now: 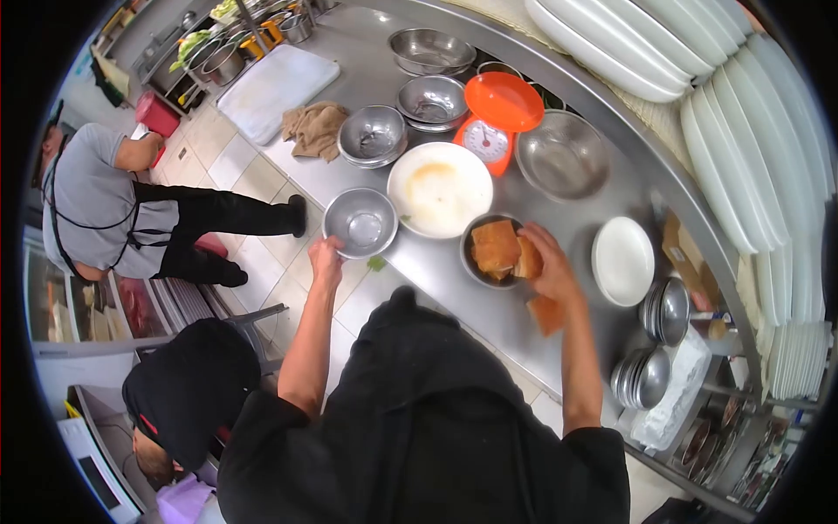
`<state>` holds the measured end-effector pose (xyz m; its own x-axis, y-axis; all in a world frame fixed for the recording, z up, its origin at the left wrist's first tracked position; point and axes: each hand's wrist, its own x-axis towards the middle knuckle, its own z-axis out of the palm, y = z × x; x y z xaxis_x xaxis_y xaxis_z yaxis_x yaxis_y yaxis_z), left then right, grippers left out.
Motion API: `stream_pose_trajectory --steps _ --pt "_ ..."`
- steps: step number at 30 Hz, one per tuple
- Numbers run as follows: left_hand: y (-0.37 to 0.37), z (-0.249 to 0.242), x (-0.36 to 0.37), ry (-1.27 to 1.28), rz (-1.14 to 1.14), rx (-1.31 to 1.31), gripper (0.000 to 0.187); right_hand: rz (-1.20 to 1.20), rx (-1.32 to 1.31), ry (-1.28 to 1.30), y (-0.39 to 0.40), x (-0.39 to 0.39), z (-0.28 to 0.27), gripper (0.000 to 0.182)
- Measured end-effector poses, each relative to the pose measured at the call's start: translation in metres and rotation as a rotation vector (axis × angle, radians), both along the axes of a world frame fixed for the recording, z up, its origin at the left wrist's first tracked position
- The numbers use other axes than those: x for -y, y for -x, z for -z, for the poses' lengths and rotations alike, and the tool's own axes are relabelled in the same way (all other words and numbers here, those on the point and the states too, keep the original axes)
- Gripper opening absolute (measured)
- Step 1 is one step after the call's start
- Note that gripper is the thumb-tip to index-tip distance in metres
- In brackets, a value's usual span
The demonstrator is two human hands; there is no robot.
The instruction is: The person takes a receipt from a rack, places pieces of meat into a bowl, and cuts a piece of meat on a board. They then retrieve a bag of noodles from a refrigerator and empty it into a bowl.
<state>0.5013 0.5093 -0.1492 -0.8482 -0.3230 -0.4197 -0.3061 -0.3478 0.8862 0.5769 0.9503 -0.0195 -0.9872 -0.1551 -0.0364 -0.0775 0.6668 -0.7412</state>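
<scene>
Left hand [325,258] pinches the near rim of a small steel bowl [360,223], fingers curled over the edge; the bowl sits at the counter's [489,306] lip and looks empty. Right hand [548,262] is clenched around an orange-brown slab of food [528,259], held at the rim of a dark bowl [478,262] that already holds a larger slab [495,246] just past the fingertips. Another orange piece [546,314] lies on the bare steel under the wrist — outside the bowl. Risks, as I judge them: the slab gripped at one end could tear or slip from the fingers and land on the counter beside that piece; the steel bowl, held only by a rim pinch so near the edge, could tip to the floor if tugged. Beyond the knuckles a large white plate [439,189] with a smear and an orange scale [493,122] stand close — a hurried reach could knock them. Two other people [105,205] work below the counter edge, well apart from both hands.
</scene>
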Motion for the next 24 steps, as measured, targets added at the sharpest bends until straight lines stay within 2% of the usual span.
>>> stream_pose_trajectory --steps 4,7,13,16,19,22,24 --pt "-0.005 -0.022 -0.015 -0.079 -0.054 -0.02 0.021 0.021 0.026 0.029 0.003 0.004 -0.001 0.099" --pt "-0.003 -0.004 0.0 -0.045 -0.007 0.008 0.023 0.076 0.107 0.042 0.001 0.004 -0.009 0.109" --pt "-0.004 -0.014 0.005 -0.033 -0.007 -0.007 0.017 0.139 -0.019 0.042 -0.008 0.005 -0.011 0.11" --pt "0.0 -0.017 0.007 -0.062 -0.007 -0.013 0.014 0.187 -0.072 0.059 -0.012 0.006 -0.017 0.105" --pt "0.009 -0.008 0.019 -0.089 -0.023 -0.02 0.012 0.316 -0.284 0.003 -0.016 0.014 -0.019 0.085" --pt "0.013 -0.006 0.03 -0.094 -0.02 -0.032 0.01 0.503 -0.195 0.227 -0.023 0.047 -0.029 0.052" --pt "0.018 -0.009 0.035 -0.083 -0.015 -0.04 0.009 0.526 0.136 0.622 -0.024 0.074 -0.021 0.039"
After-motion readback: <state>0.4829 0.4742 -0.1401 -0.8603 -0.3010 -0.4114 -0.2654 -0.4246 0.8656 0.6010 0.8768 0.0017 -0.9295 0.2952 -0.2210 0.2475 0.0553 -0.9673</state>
